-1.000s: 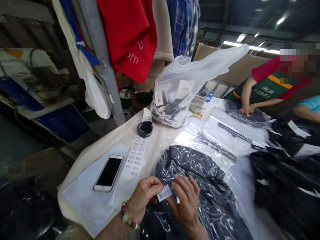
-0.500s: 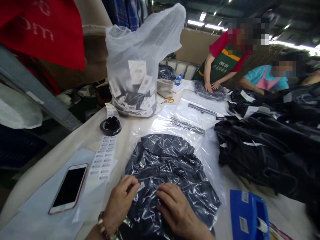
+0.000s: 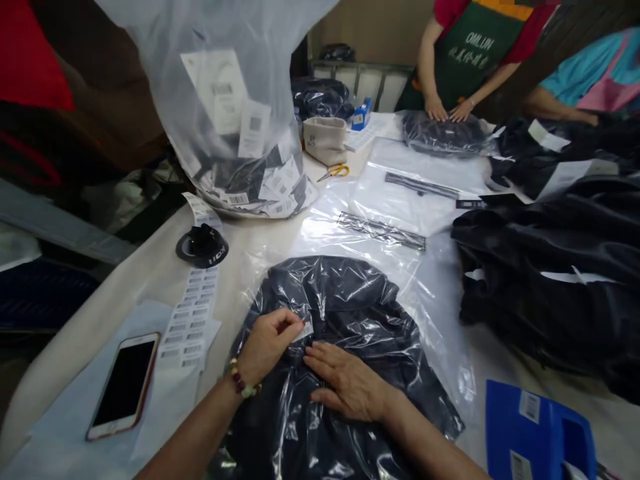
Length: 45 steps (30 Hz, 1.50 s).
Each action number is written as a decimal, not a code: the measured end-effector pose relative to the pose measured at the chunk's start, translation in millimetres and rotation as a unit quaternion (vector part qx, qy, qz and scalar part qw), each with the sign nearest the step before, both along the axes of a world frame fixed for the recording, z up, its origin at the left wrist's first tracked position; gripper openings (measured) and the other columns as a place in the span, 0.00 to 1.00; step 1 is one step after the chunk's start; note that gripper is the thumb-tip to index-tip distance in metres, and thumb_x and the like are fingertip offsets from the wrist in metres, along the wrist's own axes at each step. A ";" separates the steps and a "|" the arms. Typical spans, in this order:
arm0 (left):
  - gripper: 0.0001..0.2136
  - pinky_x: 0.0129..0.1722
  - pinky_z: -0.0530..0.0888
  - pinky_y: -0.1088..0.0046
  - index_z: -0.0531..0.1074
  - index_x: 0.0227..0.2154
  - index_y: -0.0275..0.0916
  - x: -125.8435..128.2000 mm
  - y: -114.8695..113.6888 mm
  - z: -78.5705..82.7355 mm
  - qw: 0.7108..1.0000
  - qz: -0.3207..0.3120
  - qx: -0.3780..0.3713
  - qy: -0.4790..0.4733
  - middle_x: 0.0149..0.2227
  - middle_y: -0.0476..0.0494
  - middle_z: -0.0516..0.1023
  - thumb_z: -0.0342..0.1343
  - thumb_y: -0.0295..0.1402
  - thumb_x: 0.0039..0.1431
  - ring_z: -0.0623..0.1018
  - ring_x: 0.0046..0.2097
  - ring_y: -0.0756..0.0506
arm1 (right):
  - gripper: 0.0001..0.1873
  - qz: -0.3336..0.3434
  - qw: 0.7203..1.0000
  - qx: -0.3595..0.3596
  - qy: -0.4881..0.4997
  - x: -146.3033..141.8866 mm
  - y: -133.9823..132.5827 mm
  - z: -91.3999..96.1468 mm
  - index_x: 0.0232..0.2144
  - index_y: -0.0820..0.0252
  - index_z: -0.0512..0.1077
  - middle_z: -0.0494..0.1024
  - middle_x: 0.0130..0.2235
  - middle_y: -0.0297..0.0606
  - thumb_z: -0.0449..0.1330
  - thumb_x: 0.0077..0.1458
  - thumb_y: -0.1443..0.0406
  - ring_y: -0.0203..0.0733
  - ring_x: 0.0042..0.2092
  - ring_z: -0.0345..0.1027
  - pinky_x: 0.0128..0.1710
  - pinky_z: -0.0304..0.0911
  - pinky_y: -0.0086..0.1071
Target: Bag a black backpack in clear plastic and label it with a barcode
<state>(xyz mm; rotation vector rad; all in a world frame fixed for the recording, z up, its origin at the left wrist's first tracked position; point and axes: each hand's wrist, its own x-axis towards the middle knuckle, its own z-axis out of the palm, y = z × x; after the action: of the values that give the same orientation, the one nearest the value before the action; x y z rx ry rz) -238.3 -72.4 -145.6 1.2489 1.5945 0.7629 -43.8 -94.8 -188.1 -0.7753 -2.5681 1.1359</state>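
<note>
A folded dark garment in a clear plastic bag (image 3: 345, 287) lies flat on the table in front of me. My left hand (image 3: 270, 343), with a bead bracelet at its wrist, pinches a small white sticker (image 3: 306, 327) at the bag's upper left. Just right of it, my right hand (image 3: 347, 380) rests palm down on the plastic, fingers stretched out. A strip of barcode stickers (image 3: 187, 320) runs down the table to the left, beside a phone (image 3: 125, 383) with a dark screen.
A big translucent sack of tags (image 3: 225, 127) stands at the back left, near a black tape roll (image 3: 203, 247). Yellow-handled scissors (image 3: 336, 172) lie behind. Black garments (image 3: 550, 253) heap at right, above a blue box (image 3: 525, 427). Two people stand across the table.
Both hands have moved up along the bagged garment, the left one with the sticker. The camera view has tilted down and come closer.
</note>
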 end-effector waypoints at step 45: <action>0.10 0.29 0.63 0.75 0.71 0.25 0.38 31.4 46.7 -83.6 0.884 -0.279 0.225 0.300 0.26 0.50 0.70 0.52 0.35 0.59 0.69 0.30 0.51 | 0.32 -0.007 0.999 -0.016 -0.041 4.5 -3.4 -12.5 0.57 0.68 0.58 0.58 0.59 0.45 0.45 0.60 0.50 0.45 0.62 0.46 0.62 0.44 0.42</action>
<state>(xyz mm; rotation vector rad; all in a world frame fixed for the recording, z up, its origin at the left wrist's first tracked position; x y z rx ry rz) -206.9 -25.8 -229.1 2.3340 1.4143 0.3869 -39.4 -98.2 -200.6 -0.8624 -2.6136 1.1665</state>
